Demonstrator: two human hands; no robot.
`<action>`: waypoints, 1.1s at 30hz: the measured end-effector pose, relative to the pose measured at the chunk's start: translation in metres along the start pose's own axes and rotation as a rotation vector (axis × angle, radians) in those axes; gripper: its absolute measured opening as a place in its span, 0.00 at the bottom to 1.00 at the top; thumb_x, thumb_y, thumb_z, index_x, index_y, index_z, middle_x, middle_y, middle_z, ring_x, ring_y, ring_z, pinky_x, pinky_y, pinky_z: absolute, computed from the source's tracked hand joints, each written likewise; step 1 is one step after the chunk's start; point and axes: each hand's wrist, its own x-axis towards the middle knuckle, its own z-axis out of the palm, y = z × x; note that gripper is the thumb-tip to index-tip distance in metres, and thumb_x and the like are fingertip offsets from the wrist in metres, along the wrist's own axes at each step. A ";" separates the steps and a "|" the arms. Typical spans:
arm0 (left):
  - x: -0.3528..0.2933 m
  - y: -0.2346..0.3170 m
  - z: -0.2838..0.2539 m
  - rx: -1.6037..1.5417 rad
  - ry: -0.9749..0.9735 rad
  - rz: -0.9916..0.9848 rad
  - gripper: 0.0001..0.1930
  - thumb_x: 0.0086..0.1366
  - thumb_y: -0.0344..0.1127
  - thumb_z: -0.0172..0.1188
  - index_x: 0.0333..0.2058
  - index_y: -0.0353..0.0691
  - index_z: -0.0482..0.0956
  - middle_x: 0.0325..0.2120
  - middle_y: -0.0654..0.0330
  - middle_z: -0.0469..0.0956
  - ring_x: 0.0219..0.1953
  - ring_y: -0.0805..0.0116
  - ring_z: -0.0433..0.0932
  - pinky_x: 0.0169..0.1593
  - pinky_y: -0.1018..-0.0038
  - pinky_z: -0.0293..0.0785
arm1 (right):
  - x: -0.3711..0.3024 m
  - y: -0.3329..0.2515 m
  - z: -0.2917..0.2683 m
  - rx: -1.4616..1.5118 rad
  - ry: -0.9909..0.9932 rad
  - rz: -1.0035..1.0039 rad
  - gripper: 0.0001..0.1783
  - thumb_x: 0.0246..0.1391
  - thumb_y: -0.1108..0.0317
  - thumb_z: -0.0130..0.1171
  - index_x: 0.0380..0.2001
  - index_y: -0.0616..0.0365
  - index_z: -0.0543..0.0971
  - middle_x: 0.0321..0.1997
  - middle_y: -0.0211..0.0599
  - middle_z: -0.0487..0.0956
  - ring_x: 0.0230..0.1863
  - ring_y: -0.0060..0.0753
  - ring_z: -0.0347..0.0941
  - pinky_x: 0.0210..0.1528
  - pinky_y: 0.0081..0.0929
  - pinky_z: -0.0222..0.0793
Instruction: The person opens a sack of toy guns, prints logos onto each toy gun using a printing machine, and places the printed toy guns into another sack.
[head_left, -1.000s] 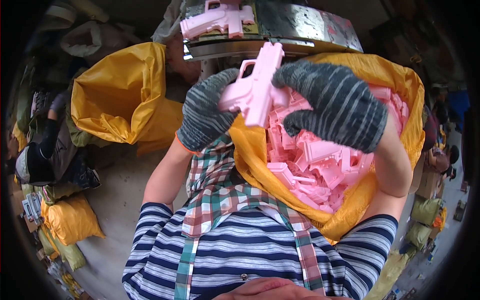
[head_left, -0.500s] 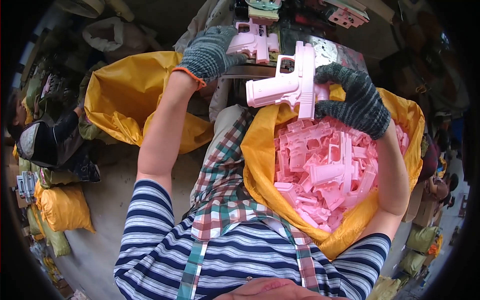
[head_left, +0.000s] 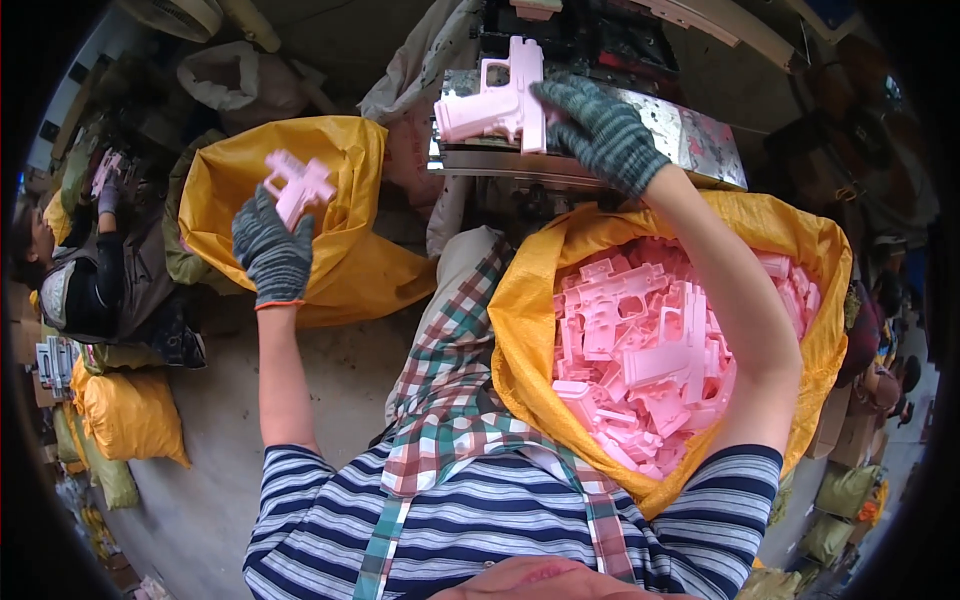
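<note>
Ok so the pink plastic pistol-shaped piece (head_left: 299,187) in my left hand (head_left: 273,258), gloved in grey striped knit, is kinda blurry, and my glove covers its lower end. Can't see the bottom of the open yellow sack (head_left: 348,160) either. My right hand (head_left: 608,135) hides one edge of the larger pink pistol-shaped piece (head_left: 500,105), so grip's anyone's guess. My bare right forearm (head_left: 742,300) blocks some of the heap of pink plastic parts (head_left: 640,350).

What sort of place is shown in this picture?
Probably a factory workshop: a yellow sack full of pink gun-shaped pieces, a stained metal worktop, and a co-worker at the left.
</note>
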 end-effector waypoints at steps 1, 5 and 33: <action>-0.004 -0.008 -0.001 0.046 -0.103 -0.026 0.36 0.49 0.42 0.64 0.55 0.32 0.62 0.45 0.43 0.70 0.48 0.47 0.68 0.53 0.60 0.63 | 0.005 0.004 0.000 -0.107 -0.026 -0.014 0.26 0.44 0.64 0.63 0.50 0.54 0.72 0.51 0.45 0.72 0.51 0.44 0.69 0.55 0.31 0.65; -0.014 -0.006 0.010 -0.111 -0.139 0.029 0.35 0.49 0.43 0.65 0.54 0.34 0.64 0.45 0.44 0.70 0.49 0.47 0.67 0.54 0.59 0.61 | 0.007 -0.005 -0.018 -0.243 -0.097 0.034 0.22 0.50 0.61 0.57 0.48 0.54 0.73 0.48 0.45 0.74 0.48 0.46 0.70 0.52 0.33 0.66; -0.035 0.162 -0.034 -1.523 -1.129 0.371 0.20 0.54 0.31 0.64 0.45 0.36 0.72 0.41 0.58 0.74 0.39 0.67 0.74 0.44 0.75 0.70 | -0.078 -0.097 -0.058 0.139 -0.143 0.015 0.25 0.40 0.79 0.62 0.46 0.57 0.73 0.47 0.44 0.74 0.49 0.46 0.71 0.50 0.32 0.68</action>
